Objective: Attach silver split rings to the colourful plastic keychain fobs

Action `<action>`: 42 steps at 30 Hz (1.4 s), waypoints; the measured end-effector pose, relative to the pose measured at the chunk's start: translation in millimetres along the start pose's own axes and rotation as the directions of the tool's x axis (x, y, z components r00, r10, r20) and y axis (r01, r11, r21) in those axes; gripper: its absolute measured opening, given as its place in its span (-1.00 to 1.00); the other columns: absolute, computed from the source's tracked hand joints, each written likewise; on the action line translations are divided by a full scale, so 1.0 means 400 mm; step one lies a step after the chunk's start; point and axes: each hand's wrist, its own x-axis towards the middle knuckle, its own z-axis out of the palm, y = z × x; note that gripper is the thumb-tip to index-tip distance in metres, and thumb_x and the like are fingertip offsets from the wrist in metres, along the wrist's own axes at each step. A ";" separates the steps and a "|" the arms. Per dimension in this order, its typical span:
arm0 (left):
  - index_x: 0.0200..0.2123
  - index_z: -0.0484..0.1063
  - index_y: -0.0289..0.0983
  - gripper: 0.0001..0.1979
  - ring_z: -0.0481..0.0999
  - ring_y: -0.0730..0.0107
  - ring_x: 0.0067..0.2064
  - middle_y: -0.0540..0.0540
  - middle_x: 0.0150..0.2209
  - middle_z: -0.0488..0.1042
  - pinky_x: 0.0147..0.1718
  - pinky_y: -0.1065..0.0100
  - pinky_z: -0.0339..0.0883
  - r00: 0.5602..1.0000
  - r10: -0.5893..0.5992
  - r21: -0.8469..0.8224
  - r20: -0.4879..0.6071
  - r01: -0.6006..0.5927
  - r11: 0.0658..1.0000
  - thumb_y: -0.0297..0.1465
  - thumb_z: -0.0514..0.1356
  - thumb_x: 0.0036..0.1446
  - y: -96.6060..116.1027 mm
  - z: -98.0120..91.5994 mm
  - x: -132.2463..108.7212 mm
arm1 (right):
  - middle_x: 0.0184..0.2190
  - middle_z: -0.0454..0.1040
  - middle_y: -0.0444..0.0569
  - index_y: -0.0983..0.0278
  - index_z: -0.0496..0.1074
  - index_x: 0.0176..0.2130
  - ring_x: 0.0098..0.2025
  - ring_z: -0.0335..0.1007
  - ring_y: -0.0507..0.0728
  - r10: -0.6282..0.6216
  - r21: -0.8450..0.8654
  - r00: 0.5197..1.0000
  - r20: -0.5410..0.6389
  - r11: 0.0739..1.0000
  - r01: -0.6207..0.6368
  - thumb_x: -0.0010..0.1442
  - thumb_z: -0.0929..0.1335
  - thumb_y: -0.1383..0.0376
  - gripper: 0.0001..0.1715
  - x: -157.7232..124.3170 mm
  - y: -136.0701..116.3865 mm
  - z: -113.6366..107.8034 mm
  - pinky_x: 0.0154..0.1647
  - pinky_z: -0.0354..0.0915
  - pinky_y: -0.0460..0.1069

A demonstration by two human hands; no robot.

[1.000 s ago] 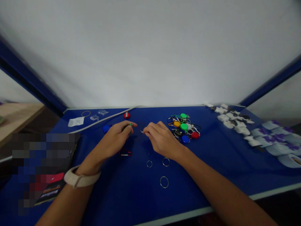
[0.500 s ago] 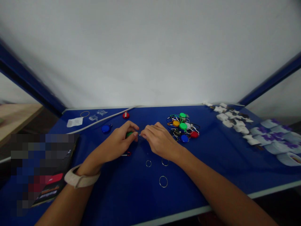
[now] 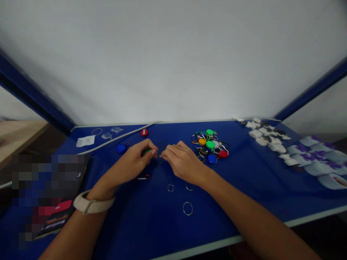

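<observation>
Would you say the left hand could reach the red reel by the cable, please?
Probably yes: nothing lies between the left hand and the red reel, though the hand holds what looks like a green reel.

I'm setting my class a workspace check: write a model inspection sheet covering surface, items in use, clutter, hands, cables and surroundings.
Surface: blue table with a pale edge.
Items in use: green piece, mostly hidden by fingers; small metal piece, detail unclear.
Other parts: three metal rings; pile of coloured discs and clips; separate blue disc, red disc and red clip.
Clutter: white paper, thin loop, clear plastic scraps.
Hands: left hand grips the green piece; right hand pinches the metal piece.
Cables: one pale cord, back left.
Surroundings: pale wall behind.
</observation>
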 end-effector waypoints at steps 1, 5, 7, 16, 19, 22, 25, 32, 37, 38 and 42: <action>-0.24 0.37 -0.26 -0.82 0.32 0.41 -0.44 0.04 -0.45 0.36 -0.43 0.36 0.21 1.000 -0.014 -0.009 0.005 0.014 1.000 -0.28 0.07 0.29 0.000 0.000 0.001 | -0.30 0.46 0.00 0.34 0.42 -0.22 -0.31 0.25 0.12 0.003 0.007 1.000 -0.003 1.000 -0.003 0.38 0.19 0.45 -0.76 0.000 -0.001 0.000 -0.18 -0.01 0.04; -0.24 0.39 -0.27 -0.80 0.33 0.41 -0.45 0.02 -0.46 0.38 -0.46 0.37 0.21 1.000 -0.011 -0.056 0.003 0.012 0.998 -0.26 0.10 0.27 0.003 0.001 0.002 | -0.32 0.47 -0.01 0.35 0.42 -0.23 -0.32 0.26 0.12 0.013 0.047 1.000 -0.019 0.999 -0.012 0.38 0.19 0.46 -0.76 0.002 -0.006 0.003 -0.19 0.00 0.04; -0.24 0.41 -0.27 -0.79 0.34 0.40 -0.45 0.00 -0.45 0.40 -0.47 0.38 0.21 1.000 -0.015 -0.075 0.000 0.015 0.997 -0.25 0.12 0.25 0.006 0.001 0.001 | -0.31 0.47 -0.01 0.35 0.42 -0.23 -0.32 0.27 0.11 0.021 0.064 0.999 -0.028 0.998 -0.019 0.39 0.18 0.45 -0.74 0.002 -0.007 0.004 -0.19 0.01 0.04; -0.20 0.46 -0.30 -0.73 0.25 0.47 -0.54 0.05 -0.53 0.33 -0.56 0.43 0.09 0.996 -0.090 -0.129 0.008 0.090 0.988 -0.20 0.16 0.22 0.013 0.003 -0.005 | -0.32 0.48 -0.01 0.33 0.41 -0.24 -0.30 0.29 0.11 0.048 0.091 0.998 -0.038 0.995 -0.044 0.41 0.15 0.43 -0.71 0.000 -0.004 0.003 -0.18 0.02 0.05; -0.22 0.48 -0.30 -0.73 0.25 0.47 -0.54 0.05 -0.54 0.34 -0.57 0.44 0.07 0.995 -0.100 -0.109 0.017 0.101 0.989 -0.20 0.16 0.22 0.013 0.005 -0.005 | -0.32 0.48 0.00 0.34 0.41 -0.24 -0.30 0.28 0.10 0.039 0.072 0.998 -0.041 0.997 -0.036 0.42 0.15 0.42 -0.70 -0.001 -0.005 0.004 -0.18 0.01 0.04; -0.23 0.49 -0.30 -0.73 0.29 0.45 -0.53 0.03 -0.53 0.38 -0.56 0.43 0.11 0.994 -0.110 -0.066 0.013 0.111 0.992 -0.21 0.15 0.22 0.013 0.006 -0.005 | -0.32 0.48 0.00 0.34 0.41 -0.23 -0.30 0.28 0.10 0.016 0.052 0.999 -0.048 0.999 -0.014 0.41 0.16 0.43 -0.72 -0.001 -0.008 0.006 -0.19 0.01 0.04; -0.23 0.51 -0.30 -0.72 0.38 0.40 -0.47 -0.03 -0.46 0.47 -0.51 0.41 0.19 0.996 -0.086 -0.022 -0.003 0.086 0.996 -0.22 0.14 0.23 0.010 0.006 -0.003 | -0.33 0.47 -0.01 0.35 0.41 -0.23 -0.30 0.28 0.11 0.017 0.048 0.998 -0.058 0.999 -0.014 0.41 0.17 0.43 -0.73 0.000 -0.011 0.007 -0.20 0.01 0.04; -0.26 0.53 -0.28 -0.73 0.44 0.36 -0.43 -0.06 -0.39 0.56 -0.43 0.37 0.27 0.999 -0.033 0.076 0.000 0.033 0.997 -0.23 0.12 0.25 0.008 0.007 -0.003 | -0.36 0.45 -0.02 0.33 0.41 -0.26 -0.33 0.26 0.11 0.065 0.039 0.997 -0.050 0.997 -0.063 0.41 0.18 0.42 -0.73 0.002 -0.011 0.010 -0.20 0.00 0.05; -0.24 0.56 -0.26 -0.76 0.52 0.31 -0.36 -0.09 -0.30 0.61 -0.37 0.35 0.34 0.998 -0.019 0.083 -0.059 0.024 0.996 -0.26 0.15 0.22 0.011 0.007 -0.001 | -0.35 0.46 -0.02 0.34 0.42 -0.26 -0.32 0.27 0.11 0.054 0.028 0.998 -0.037 0.998 -0.053 0.41 0.18 0.42 -0.73 0.003 -0.010 0.004 -0.20 0.01 0.05; -0.24 0.56 -0.26 -0.75 0.52 0.30 -0.36 -0.10 -0.30 0.61 -0.38 0.35 0.35 0.998 -0.029 0.080 -0.064 0.034 0.996 -0.25 0.15 0.21 0.011 0.007 -0.001 | -0.35 0.46 -0.02 0.34 0.42 -0.25 -0.32 0.27 0.11 0.053 0.029 0.998 -0.039 0.998 -0.052 0.41 0.18 0.42 -0.73 0.003 -0.010 0.003 -0.20 0.01 0.05; -0.25 0.57 -0.27 -0.75 0.52 0.31 -0.37 -0.09 -0.32 0.61 -0.38 0.37 0.36 0.998 -0.044 0.063 -0.052 0.047 0.997 -0.25 0.17 0.18 0.014 0.007 -0.001 | -0.35 0.46 -0.01 0.34 0.42 -0.25 -0.33 0.26 0.11 0.034 0.014 0.999 -0.040 0.999 -0.033 0.39 0.19 0.44 -0.74 0.002 -0.010 0.002 -0.20 0.00 0.05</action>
